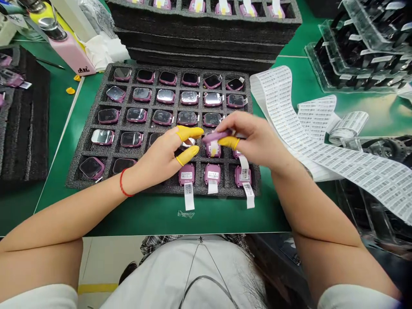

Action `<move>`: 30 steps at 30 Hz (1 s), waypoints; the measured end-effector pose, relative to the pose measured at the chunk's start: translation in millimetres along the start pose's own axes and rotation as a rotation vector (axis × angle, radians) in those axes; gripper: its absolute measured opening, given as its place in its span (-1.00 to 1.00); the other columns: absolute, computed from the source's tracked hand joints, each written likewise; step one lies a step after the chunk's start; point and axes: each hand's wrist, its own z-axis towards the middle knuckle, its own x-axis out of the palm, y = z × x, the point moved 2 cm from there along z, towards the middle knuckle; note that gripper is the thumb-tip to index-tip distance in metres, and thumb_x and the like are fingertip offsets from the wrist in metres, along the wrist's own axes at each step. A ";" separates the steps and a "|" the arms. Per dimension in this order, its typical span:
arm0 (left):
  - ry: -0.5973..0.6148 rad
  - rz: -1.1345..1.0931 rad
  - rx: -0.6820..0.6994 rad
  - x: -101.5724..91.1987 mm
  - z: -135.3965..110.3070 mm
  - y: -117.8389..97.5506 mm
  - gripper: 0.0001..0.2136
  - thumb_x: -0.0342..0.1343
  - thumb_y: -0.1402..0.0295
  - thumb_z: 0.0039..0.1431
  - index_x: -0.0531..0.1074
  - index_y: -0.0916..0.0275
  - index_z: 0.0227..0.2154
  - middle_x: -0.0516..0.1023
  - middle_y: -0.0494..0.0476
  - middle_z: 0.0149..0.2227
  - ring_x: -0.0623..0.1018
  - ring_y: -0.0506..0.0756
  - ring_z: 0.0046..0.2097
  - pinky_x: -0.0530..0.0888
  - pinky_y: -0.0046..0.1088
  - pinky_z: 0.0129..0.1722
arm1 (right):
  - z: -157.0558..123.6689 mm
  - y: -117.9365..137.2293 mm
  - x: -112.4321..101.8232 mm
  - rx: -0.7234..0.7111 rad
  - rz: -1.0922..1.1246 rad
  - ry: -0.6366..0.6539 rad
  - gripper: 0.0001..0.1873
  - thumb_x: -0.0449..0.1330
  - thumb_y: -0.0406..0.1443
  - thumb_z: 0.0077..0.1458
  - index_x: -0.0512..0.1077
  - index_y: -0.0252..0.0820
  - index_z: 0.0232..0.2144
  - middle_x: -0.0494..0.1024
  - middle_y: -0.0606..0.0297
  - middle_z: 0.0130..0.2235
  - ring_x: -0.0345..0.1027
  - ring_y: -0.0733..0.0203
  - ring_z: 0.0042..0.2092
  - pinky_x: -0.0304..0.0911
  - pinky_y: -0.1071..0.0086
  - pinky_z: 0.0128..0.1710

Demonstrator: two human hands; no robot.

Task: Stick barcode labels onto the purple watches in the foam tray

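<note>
A: State of hands?

B: R. hand (257, 139): closed in thumb-to-finger pinch on 1 purple watch (215, 136), seen approx. edge-on. L. hand (170, 152): thumb & forefinger parted, no visible grip; contact w/ the tray watch (188, 144) btwn. them can't be told.

A: Posn. of purple watch?

B: At R. hand's fingertips, over foam tray (74, 171), near L. hand's fingertips. Face-up watches (165, 96) lie beyond the hands; back-side-up watches (212, 174) w/ paper tags (189, 199) on near side. Label strip (283, 103): beyond R. hand & to its R, on bench (225, 219).

A: Handling?

B: Est. light, w/ rigid case; smooth, so may slip. Screen prob. scratches/smudges easily.

A: Grip pt.?

B: Opp. edges of case, clear of screen & any tag. Min. pressure; yellow finger cots (188, 156) should add friction.
</note>
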 end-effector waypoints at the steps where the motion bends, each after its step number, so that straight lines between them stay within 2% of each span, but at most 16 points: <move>1: 0.023 0.014 0.002 1.2 -4.9 1.5 -0.65 0.04 0.26 0.30 0.35 0.27 0.10 0.51 0.18 0.01 0.50 0.10 -0.01 0.43 -0.30 0.04 | -0.9 4.1 8.6 -0.085 0.034 0.076 -0.87 0.20 -0.41 0.08 0.43 -0.14 -0.28 0.53 0.28 -0.23 0.39 0.20 -0.21 0.31 0.28 -0.18; 3: 0.098 0.035 0.002 5.1 -13.1 4.9 -0.57 0.12 0.20 0.25 0.31 0.26 0.12 0.49 0.20 0.03 0.47 0.14 0.01 0.41 -0.28 0.04 | -2.0 6.0 23.3 -0.219 0.075 0.193 -0.88 0.17 -0.43 0.11 0.40 -0.13 -0.29 0.53 0.27 -0.20 0.40 0.19 -0.14 0.34 0.25 -0.11; 5: 0.164 0.035 -0.009 9.0 -18.8 8.4 -0.49 0.19 0.17 0.20 0.27 0.26 0.14 0.48 0.22 0.04 0.46 0.16 0.01 0.40 -0.27 0.03 | -1.7 2.2 32.9 -0.286 0.083 0.260 -0.84 0.13 -0.48 0.11 0.38 -0.12 -0.30 0.52 0.26 -0.17 0.40 0.20 -0.09 0.34 0.24 -0.05; 10: 0.195 0.069 -0.059 15.3 -22.3 13.9 -0.47 0.21 0.13 0.19 0.26 0.22 0.14 0.49 0.17 -0.07 0.45 0.15 -0.07 0.34 -0.29 -0.03 | 0.1 -4.5 36.3 -0.296 0.012 0.344 -0.73 0.04 -0.59 -0.01 0.37 -0.15 -0.43 0.46 0.23 -0.11 0.37 0.22 -0.07 0.32 0.27 -0.06; 14: 0.194 0.156 -0.060 19.9 -21.8 12.8 -0.43 0.24 0.15 0.16 0.23 0.24 0.16 0.47 0.20 -0.07 0.41 0.20 -0.02 0.28 -0.25 0.01 | -0.7 -2.6 29.2 -0.217 -0.097 0.289 -0.77 0.08 -0.53 0.04 0.43 -0.13 -0.42 0.46 0.21 -0.12 0.35 0.13 -0.05 0.27 0.15 -0.01; 17: 0.175 0.154 -0.047 22.2 -22.7 11.6 -0.37 0.24 0.17 0.16 0.15 0.26 0.22 0.47 0.23 -0.03 0.40 0.21 0.00 0.25 -0.24 0.03 | -1.9 -4.1 28.5 -0.056 -0.190 0.182 -0.94 0.18 -0.36 0.11 0.47 -0.13 -0.36 0.47 0.19 -0.18 0.33 0.08 -0.08 0.22 0.07 0.01; 21: 0.178 0.111 -0.060 23.5 -23.8 11.8 -0.34 0.23 0.19 0.18 0.08 0.24 0.25 0.47 0.20 -0.01 0.40 0.19 0.00 0.23 -0.25 0.06 | -3.1 -5.6 40.2 0.068 -0.209 0.111 -0.84 0.27 -0.17 0.09 0.50 -0.15 -0.37 0.46 0.17 -0.24 0.28 0.04 -0.11 0.21 0.06 -0.02; 24: 0.180 0.090 -0.087 24.0 -24.1 12.2 -0.36 0.22 0.21 0.18 0.08 0.20 0.25 0.46 0.20 0.00 0.41 0.19 0.01 0.22 -0.23 0.08 | -3.3 -2.4 45.9 0.093 -0.110 0.051 -0.91 0.30 -0.27 0.04 0.46 -0.14 -0.39 0.45 0.22 -0.24 0.29 0.07 -0.09 0.21 0.09 0.00; 26: 0.157 0.078 -0.089 24.1 -24.3 12.1 -0.37 0.21 0.22 0.18 0.07 0.18 0.25 0.45 0.21 0.03 0.40 0.20 0.04 0.21 -0.21 0.09 | -4.0 1.2 44.8 0.109 0.033 0.040 -0.93 0.27 -0.33 0.03 0.42 -0.14 -0.42 0.46 0.25 -0.24 0.32 0.12 -0.12 0.24 0.14 -0.02; 28: 0.115 0.062 -0.078 24.1 -24.3 11.6 -0.38 0.20 0.21 0.18 0.09 0.17 0.24 0.45 0.21 0.03 0.40 0.20 0.05 0.21 -0.20 0.09 | -5.4 5.2 41.0 0.134 0.184 0.087 -0.90 0.26 -0.34 0.03 0.38 -0.14 -0.45 0.46 0.28 -0.28 0.35 0.17 -0.19 0.29 0.21 -0.12; 30: 0.081 0.050 -0.045 24.8 -24.3 9.8 -0.51 0.18 0.19 0.21 0.23 0.15 0.15 0.47 0.17 0.00 0.40 0.18 0.03 0.21 -0.21 0.07 | -7.0 10.2 35.5 0.124 0.260 0.155 -0.89 0.25 -0.32 0.05 0.37 -0.13 -0.46 0.47 0.30 -0.33 0.36 0.20 -0.26 0.31 0.26 -0.23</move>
